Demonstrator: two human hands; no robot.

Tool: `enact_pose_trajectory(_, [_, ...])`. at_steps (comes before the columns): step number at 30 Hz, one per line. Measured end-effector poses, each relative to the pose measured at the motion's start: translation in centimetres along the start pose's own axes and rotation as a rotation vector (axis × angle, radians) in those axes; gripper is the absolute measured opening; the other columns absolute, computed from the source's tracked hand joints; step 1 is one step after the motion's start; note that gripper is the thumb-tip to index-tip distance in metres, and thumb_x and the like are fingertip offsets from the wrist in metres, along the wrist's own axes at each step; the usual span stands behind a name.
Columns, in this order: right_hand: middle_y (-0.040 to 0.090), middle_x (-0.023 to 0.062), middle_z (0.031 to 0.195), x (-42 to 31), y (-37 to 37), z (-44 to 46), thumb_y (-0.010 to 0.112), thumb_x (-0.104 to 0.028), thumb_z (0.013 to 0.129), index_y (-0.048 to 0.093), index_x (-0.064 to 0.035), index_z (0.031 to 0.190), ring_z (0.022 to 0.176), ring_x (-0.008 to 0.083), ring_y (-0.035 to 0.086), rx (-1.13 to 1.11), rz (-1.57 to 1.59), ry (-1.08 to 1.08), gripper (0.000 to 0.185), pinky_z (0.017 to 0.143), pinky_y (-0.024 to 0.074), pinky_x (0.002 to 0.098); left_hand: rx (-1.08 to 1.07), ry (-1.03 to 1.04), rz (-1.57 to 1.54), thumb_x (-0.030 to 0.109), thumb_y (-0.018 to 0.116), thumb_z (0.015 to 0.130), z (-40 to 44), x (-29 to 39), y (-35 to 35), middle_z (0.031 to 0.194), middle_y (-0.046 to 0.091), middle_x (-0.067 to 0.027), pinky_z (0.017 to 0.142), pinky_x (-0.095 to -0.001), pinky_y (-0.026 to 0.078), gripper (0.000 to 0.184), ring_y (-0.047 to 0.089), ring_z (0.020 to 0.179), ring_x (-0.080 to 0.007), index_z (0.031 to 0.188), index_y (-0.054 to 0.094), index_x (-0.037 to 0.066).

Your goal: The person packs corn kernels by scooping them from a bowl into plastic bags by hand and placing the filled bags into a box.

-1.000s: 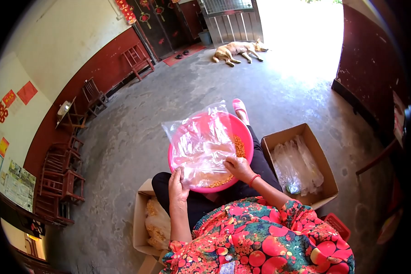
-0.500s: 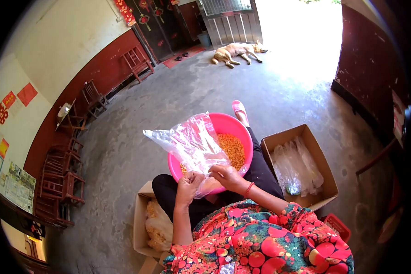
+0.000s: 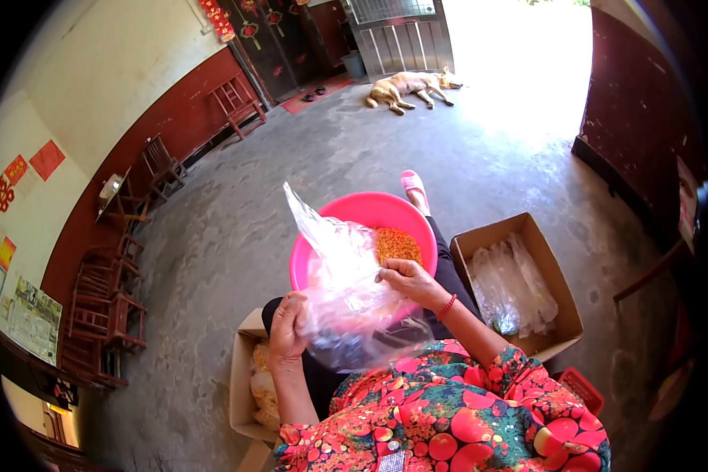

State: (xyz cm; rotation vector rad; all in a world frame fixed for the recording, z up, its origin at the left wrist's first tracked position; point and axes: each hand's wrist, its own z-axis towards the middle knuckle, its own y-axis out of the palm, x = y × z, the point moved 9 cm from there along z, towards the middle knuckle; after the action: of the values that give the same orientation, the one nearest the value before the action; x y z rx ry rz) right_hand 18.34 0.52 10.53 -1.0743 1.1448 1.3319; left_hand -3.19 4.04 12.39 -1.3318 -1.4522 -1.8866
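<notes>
A clear plastic bag is stretched between my two hands, above my lap and partly over a pink basin. My left hand is closed on the bag's left side. With bent fingers, my right hand pinches its right side. One corner of the bag points up and away, and the near part hangs loose over my legs. Orange-yellow kernels show in the basin on the right, while the bag covers the rest. I cannot see anything inside the bag.
To my right stands a cardboard box with clear plastic bags inside. Another box at my left holds bags of yellowish stuff. A red basket sits near my right side. Farther off, a dog lies by the doorway.
My hands have moved apart, spreading the bag wider between them. The bag's far corner has swung up and right, and its near part now billows toward me.
</notes>
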Motion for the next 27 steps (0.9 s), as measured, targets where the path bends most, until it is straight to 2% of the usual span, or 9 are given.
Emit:
enact_pose_trajectory(4, [0.044, -0.0050, 0.062, -1.3, -1.1, 0.6, 0.047, -0.019, 0.083, 0.056, -0.0013, 0.075, 0.058, 0.0035, 0.040, 0.069, -0.036, -0.126, 0.021, 0.053, 0.0348, 0.0185, -0.350, -0.073, -0.295, 0.012, 0.047, 0.084, -0.1, -0.6, 2.0, 0.061, 0.048, 0.0024, 0.053, -0.0159, 0.038, 0.012, 0.045, 0.055, -0.0049, 0.091, 0.052, 0.003])
enact_pose_trajectory(6, [0.043, -0.0071, 0.061, -0.5, -2.5, 0.6, 0.046, -0.019, 0.084, 0.056, -0.0038, 0.077, 0.054, -0.0002, 0.037, 0.107, 0.040, 0.066, 0.020, 0.047, 0.0306, 0.0152, 0.167, 0.009, 0.328, 0.005, 0.049, 0.081, 0.9, -1.0, -2.8, 0.070, 0.050, 0.0017, 0.062, -0.0172, 0.040, 0.015, 0.047, 0.064, -0.0050, 0.095, 0.051, 0.002])
enact_pose_trajectory(11, [0.034, -0.0105, 0.055, -1.2, -3.0, 0.9, 0.046, -0.022, 0.084, 0.055, -0.0071, 0.077, 0.046, -0.0014, 0.028, 0.098, 0.089, 0.155, 0.019, 0.040, 0.0216, 0.0153, 0.289, 0.399, 0.695, -0.004, 0.050, 0.072, -0.2, 4.6, -0.3, 0.092, 0.053, -0.0032, 0.072, -0.0204, 0.041, 0.033, 0.049, 0.081, -0.0071, 0.105, 0.049, 0.001])
enact_pose_trajectory(13, [0.040, -0.0081, 0.057, -1.3, -2.0, 1.3, 0.046, -0.020, 0.084, 0.055, -0.0045, 0.077, 0.050, 0.0007, 0.035, 0.053, 0.066, 0.165, 0.020, 0.044, 0.0284, 0.0169, 0.278, 0.495, 0.924, 0.002, 0.057, 0.069, -1.7, 5.9, 5.2, 0.100, 0.052, -0.0073, 0.080, -0.0278, 0.039, 0.041, 0.049, 0.092, -0.0149, 0.109, 0.047, 0.003])
enact_pose_trajectory(17, [0.052, 0.0009, 0.067, -5.6, 1.2, 1.8, 0.046, -0.017, 0.083, 0.055, 0.0014, 0.078, 0.066, 0.0066, 0.047, -0.105, -0.319, -0.158, 0.021, 0.062, 0.0391, 0.0227, 0.100, 0.771, 1.492, 0.019, 0.068, 0.060, -3.6, 5.0, 14.2, 0.109, 0.046, -0.0134, 0.091, -0.0381, 0.029, 0.059, 0.040, 0.106, -0.0289, 0.113, 0.046, 0.007])
enact_pose_trajectory(21, [0.052, 0.0059, 0.065, -9.0, 3.2, 0.5, 0.055, -0.019, 0.076, 0.052, -0.0004, 0.087, 0.066, 0.0087, 0.048, -0.205, -0.327, -0.222, 0.022, 0.061, 0.0392, 0.0242, 0.096, 0.721, 1.476, 0.011, 0.060, 0.069, -1.9, 2.3, 11.4, 0.092, 0.054, -0.0130, 0.077, -0.0370, 0.038, 0.034, 0.050, 0.091, -0.0288, 0.102, 0.053, 0.004])
enact_pose_trajectory(22, [0.052, 0.0076, 0.064, -10.2, 3.7, -0.1, 0.059, -0.020, 0.073, 0.051, -0.0016, 0.092, 0.066, 0.0110, 0.050, -0.242, -0.419, -0.262, 0.028, 0.061, 0.0395, 0.0251, 0.129, 0.479, 1.330, 0.011, 0.052, 0.078, -0.8, 0.8, 8.4, 0.074, 0.056, -0.0119, 0.063, -0.0313, 0.042, 0.016, 0.055, 0.073, -0.0217, 0.088, 0.055, 0.000])
enact_pose_trajectory(25, [0.054, 0.0142, 0.086, -10.1, 4.0, -1.5, 0.057, -0.009, 0.068, 0.047, -0.0053, 0.101, 0.077, 0.0295, 0.053, -0.170, -0.654, -0.447, 0.035, 0.067, 0.0423, 0.0337, 0.171, 0.344, 1.115, 0.016, 0.046, 0.085, -0.7, 1.4, 6.8, 0.066, 0.056, -0.0095, 0.056, -0.0254, 0.041, 0.020, 0.052, 0.062, -0.0123, 0.081, 0.054, -0.003])
enact_pose_trajectory(27, [0.055, 0.0155, 0.086, -8.2, 3.1, -1.5, 0.054, -0.005, 0.066, 0.048, -0.0063, 0.100, 0.076, 0.0308, 0.054, -0.096, -0.767, -0.460, 0.034, 0.067, 0.0433, 0.0361, 0.209, 0.354, 0.959, 0.017, 0.043, 0.087, -0.8, 2.1, 6.3, 0.067, 0.055, -0.0064, 0.056, -0.0224, 0.039, 0.023, 0.047, 0.062, -0.0071, 0.079, 0.053, -0.002])
